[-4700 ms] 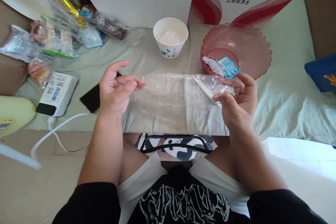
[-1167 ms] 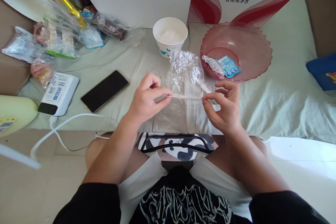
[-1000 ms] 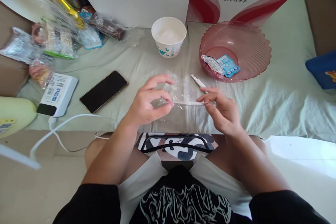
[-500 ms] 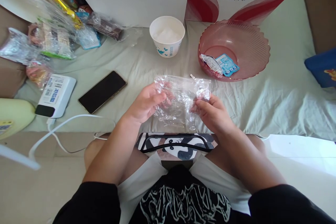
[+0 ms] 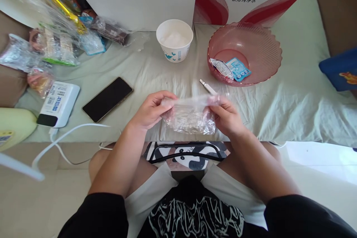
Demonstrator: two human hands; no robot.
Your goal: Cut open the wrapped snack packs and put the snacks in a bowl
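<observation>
Because the crinkled, transparent plastic film (image 5: 192,120) looked light, limp, slippery and easily torn, I judged its smoother upper band (image 5: 190,102) the best hold; my left hand (image 5: 150,109) and right hand (image 5: 227,116) pinched its opposite ends, over the pale green cloth (image 5: 147,67).

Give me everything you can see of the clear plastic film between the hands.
The clear plastic film looks thin, colourless and glossy, with no print that I can make out. The left hand and right hand pinch it at opposite ends. Its upper part forms a hazy, fairly straight band between them; below that it is crumpled and full of bright creases. It is in front of the paper cup, nearer the person. Whether it is a bag or a sheet, I cannot tell.
</observation>
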